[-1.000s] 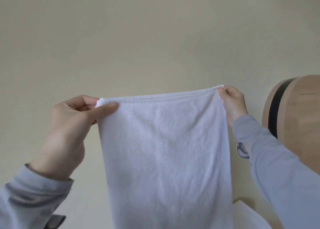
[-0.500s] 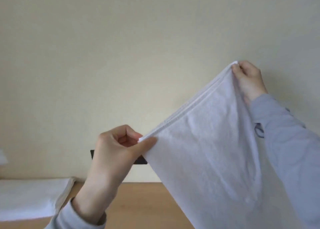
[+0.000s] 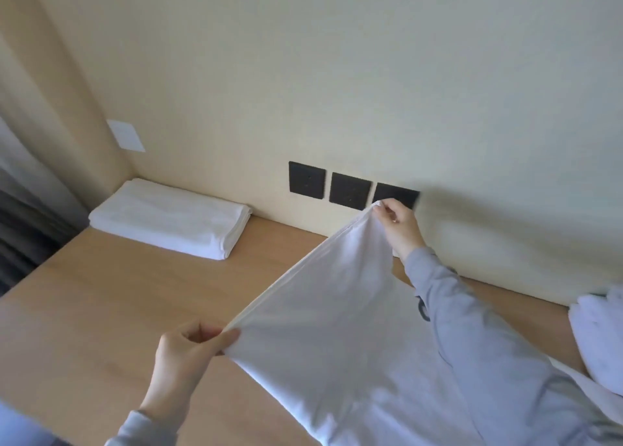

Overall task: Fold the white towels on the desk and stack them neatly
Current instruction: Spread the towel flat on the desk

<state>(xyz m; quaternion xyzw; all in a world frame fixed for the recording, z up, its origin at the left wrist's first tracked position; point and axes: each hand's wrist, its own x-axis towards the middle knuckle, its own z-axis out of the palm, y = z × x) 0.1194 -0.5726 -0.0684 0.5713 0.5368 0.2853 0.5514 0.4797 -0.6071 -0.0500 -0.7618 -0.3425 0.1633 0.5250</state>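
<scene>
A white towel (image 3: 337, 314) is stretched in the air over the wooden desk (image 3: 111, 304), its top hem slanting from lower left up to the right. My left hand (image 3: 188, 354) pinches the near corner between thumb and fingers. My right hand (image 3: 397, 229) pinches the far corner close to the wall. The towel's lower part drapes down toward the desk and out of view. A stack of folded white towels (image 3: 168, 223) lies in the desk's far left corner. More loose white towels (image 3: 603, 337) are bunched at the right edge.
Three dark square wall plates (image 3: 349, 189) sit just above the desk behind my right hand. A white plate (image 3: 126, 135) is on the side wall at the left. A dark curtain (image 3: 23, 223) hangs beyond the desk's left edge.
The view has tipped down, bringing the desk, the folded stack and the wall plates into sight. Both hands have lowered the towel toward the desk, still holding its two corners.
</scene>
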